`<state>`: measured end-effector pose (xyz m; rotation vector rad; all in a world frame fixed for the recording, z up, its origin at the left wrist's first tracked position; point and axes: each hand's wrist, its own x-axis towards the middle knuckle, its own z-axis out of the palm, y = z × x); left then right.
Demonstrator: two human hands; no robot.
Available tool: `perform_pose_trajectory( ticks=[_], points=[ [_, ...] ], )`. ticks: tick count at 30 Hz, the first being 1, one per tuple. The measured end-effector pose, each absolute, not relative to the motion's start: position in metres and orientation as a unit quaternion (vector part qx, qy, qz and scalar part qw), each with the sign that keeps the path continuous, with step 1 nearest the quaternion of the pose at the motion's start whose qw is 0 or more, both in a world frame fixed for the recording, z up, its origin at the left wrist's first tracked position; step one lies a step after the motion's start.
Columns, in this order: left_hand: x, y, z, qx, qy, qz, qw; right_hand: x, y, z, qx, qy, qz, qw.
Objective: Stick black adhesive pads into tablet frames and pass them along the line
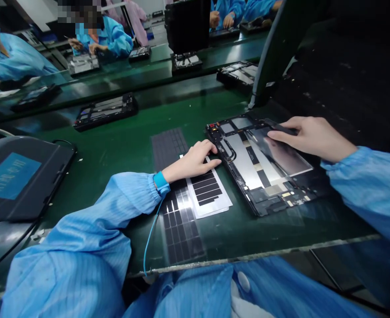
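Note:
An opened tablet housing [244, 163] lies tilted on the green bench, its silver battery areas, black flex cables and circuit board exposed. My left hand [198, 160] rests at its left edge, thumb and forefinger apart, over a white sheet with black adhesive strips [208, 190]. Under that sheet lies a clear sheet of dark rectangles [181, 234]. My right hand [309, 137] is at the tablet's upper right, thumb and fingers closed on a dark flat piece [283, 128]. A shiny panel [284, 154] reflects light just below these fingers. A blue wrist strap [162, 183] circles my left wrist.
A dark grey case with a blue label [12, 174] stands at left. Another opened device [105, 110] lies beyond, and more sit along the line [238, 73]. A dark upright panel [281, 53] rises at right. Co-workers in blue [115, 37] work across the bench.

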<state>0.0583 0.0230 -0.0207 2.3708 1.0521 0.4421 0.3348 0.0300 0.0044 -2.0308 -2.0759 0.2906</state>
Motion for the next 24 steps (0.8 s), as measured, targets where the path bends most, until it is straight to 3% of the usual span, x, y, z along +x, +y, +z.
perform_pose_trajectory(
  ticks=[3,6,8,10,13,15,24],
  points=[
    [0.056,0.019,-0.016,0.876,0.377,0.17,0.247,0.328,0.032,0.01,-0.651,-0.739,0.016,0.171],
    [0.052,0.012,-0.002,0.884,0.375,0.169,0.223,0.309,0.016,0.022,-0.605,-0.709,-0.037,0.361],
    [0.048,0.008,0.005,0.891,0.361,0.107,0.253,0.289,-0.003,0.028,-0.57,-0.692,0.025,0.442],
    [0.044,0.006,0.008,0.894,0.335,0.014,0.298,0.266,-0.023,0.028,-0.506,-0.741,0.138,0.42],
    [0.039,0.007,0.005,0.893,0.322,-0.049,0.311,0.244,-0.043,0.017,-0.353,-0.846,0.267,0.297],
    [0.038,0.008,0.001,0.892,0.327,-0.045,0.308,0.238,-0.048,0.007,-0.301,-0.874,0.279,0.261],
    [0.039,0.01,-0.003,0.884,0.349,-0.028,0.309,0.238,-0.049,0.006,-0.304,-0.872,0.271,0.271]
  ],
)
